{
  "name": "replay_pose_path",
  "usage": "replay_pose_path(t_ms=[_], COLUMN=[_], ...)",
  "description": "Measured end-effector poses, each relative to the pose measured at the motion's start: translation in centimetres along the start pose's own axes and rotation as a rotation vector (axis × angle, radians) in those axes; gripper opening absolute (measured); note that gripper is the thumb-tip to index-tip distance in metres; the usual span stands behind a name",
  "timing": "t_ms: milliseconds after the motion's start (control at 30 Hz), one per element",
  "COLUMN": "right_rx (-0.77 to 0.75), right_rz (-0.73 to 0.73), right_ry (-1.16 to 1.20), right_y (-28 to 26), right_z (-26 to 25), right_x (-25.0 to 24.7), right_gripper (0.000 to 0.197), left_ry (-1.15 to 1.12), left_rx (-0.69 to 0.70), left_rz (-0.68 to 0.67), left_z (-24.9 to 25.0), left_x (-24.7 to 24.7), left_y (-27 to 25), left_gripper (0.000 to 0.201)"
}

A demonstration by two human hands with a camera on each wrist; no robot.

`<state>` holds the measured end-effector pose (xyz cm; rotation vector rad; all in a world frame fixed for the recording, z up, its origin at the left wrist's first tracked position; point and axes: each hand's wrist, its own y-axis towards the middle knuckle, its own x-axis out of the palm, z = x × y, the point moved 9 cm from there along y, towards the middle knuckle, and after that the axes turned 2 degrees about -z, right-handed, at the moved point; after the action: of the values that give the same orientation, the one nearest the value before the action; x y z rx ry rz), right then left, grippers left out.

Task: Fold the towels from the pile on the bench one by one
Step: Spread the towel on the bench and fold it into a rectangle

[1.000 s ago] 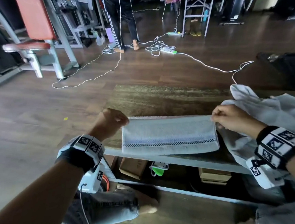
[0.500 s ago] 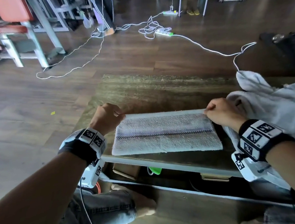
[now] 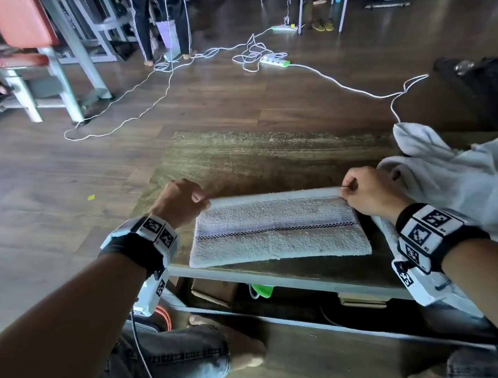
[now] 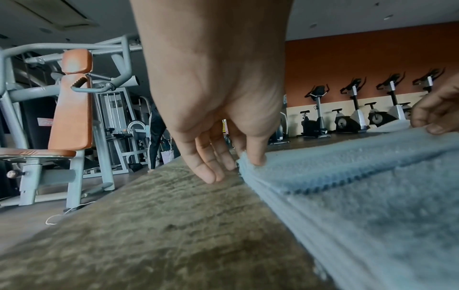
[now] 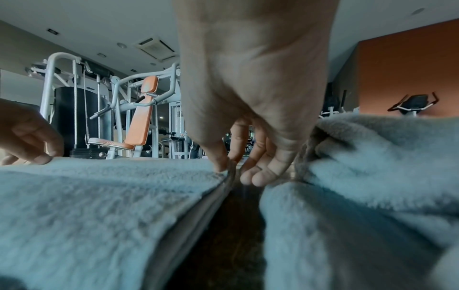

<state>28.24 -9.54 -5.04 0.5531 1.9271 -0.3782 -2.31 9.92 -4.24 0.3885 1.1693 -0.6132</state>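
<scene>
head view shows the towel (image 3: 278,231), lifted off the table (image 3: 269,154) a second ago, now lying flat in a folded strip, left grip (image 3: 180,201) and right grip (image 3: 367,190) each pinching a far corner, pile (image 3: 464,177) just right, so another fold likely follows.

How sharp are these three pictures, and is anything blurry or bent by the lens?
Head view: fairly sharp on the folded towel, floor bowed by the wide lens. Left wrist view: bench and near towel soft, left hand looms large. Right wrist view: foreground towel blurred, right hand oversized, gym machines clearer.
</scene>
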Motion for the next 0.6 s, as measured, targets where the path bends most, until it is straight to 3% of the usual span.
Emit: replay_pose_path(t_ms=[200, 367, 467, 533, 600], right_rx=[-0.016, -0.119, -0.222, -0.238, -0.169], right_rz=[0.098, 0.381, 0.477, 0.344, 0.029], right_ry=[0.156, 0.252, 0.322, 0.280, 0.199], right_y=[-0.8, -4.5, -7.8, -8.9, -9.7], right_z=[-1.0, -2.7, -2.5, -1.4, 0.4], right_x=[-5.0, -11.2, -12.3, -10.5, -6.8], right_gripper=[0.007, 0.005, 0.011, 0.015, 0.021], left_ry=[-0.047, -0.140, -0.220, -0.218, -0.189], left_rx=[0.055, 0.145, 0.169, 0.199, 0.174], left_rz=[0.103, 0.365, 0.439, 0.357, 0.174], left_z=[1.9, 4.2, 4.6, 4.0, 2.7], left_x=[-5.7, -12.0, -12.2, -9.5, -5.4], left_y=[-0.5, -3.0, -6.0, -7.6, -8.8], left_gripper=[0.008, 0.013, 0.011, 0.018, 0.026])
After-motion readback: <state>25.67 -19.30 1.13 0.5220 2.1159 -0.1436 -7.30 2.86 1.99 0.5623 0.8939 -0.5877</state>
